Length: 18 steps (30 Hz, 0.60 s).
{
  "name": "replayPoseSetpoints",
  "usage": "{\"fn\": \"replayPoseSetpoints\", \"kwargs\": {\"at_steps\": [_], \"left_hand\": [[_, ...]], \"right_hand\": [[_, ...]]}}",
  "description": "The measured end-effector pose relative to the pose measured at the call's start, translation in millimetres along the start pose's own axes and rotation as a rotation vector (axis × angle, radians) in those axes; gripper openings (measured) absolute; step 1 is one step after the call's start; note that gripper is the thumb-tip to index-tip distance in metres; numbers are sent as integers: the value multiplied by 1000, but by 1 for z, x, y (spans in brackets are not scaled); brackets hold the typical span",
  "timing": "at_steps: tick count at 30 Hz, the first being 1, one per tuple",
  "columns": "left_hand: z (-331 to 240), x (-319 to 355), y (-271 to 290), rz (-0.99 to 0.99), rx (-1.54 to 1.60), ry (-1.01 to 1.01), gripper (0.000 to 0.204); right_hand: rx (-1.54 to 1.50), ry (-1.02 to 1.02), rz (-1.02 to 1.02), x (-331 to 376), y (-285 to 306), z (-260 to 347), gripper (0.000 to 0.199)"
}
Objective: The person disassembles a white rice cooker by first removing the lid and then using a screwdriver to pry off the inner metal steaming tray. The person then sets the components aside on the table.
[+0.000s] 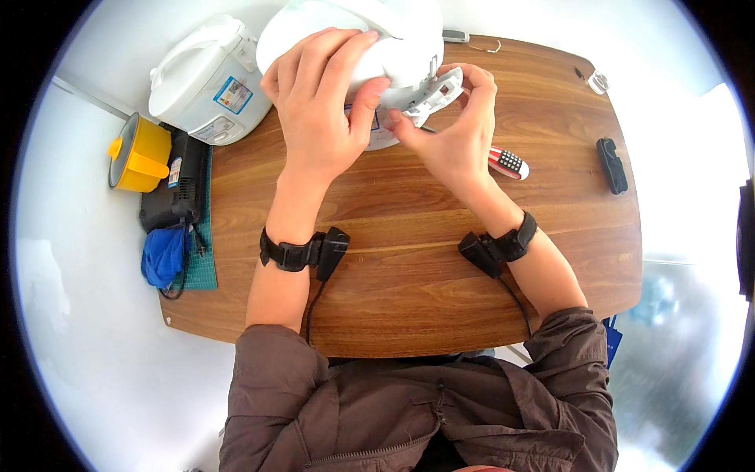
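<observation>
A white rice cooker (pixel 405 59) stands at the far middle of the table, cut off by the top of the view. My left hand (pixel 322 110) grips its near left side, with the fingers over the top and the thumb lower down. At the cooker's right side, a white plastic piece with slots (pixel 437 94) sticks out at an angle. My right hand (pixel 464 130) pinches that piece, thumb in front and fingers behind. Whether it is still joined to the cooker I cannot tell. Just past my right wrist lies a red, white and dark patterned handle (pixel 510 163), its other end hidden.
A second white rice cooker (pixel 216 82) stands at the far left. Near it are a yellow lidded container (pixel 145 149), a black device (pixel 181 193) and a blue cloth (pixel 163 256) on a green mat (pixel 206 263). A black object (pixel 611 166) lies at the right edge.
</observation>
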State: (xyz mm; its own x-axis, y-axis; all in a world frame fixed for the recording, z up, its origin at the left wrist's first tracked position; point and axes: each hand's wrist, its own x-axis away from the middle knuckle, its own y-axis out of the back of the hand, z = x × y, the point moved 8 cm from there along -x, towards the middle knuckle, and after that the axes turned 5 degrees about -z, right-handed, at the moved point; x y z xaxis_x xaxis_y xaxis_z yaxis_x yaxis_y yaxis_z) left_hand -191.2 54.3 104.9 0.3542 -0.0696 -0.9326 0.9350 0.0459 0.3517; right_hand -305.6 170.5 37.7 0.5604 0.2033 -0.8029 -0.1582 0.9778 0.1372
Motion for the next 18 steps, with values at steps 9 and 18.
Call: {"fn": "replayPoseSetpoints", "kwargs": {"at_steps": [9,18], "left_hand": [[2,2,1,-11,-4,-4,37],[-10,-16,28,-77,286,-12,50]], "right_hand": [[-103,198,-98,-16,19,20,94],[-553,75,-17,-29,18,25,99]]}}
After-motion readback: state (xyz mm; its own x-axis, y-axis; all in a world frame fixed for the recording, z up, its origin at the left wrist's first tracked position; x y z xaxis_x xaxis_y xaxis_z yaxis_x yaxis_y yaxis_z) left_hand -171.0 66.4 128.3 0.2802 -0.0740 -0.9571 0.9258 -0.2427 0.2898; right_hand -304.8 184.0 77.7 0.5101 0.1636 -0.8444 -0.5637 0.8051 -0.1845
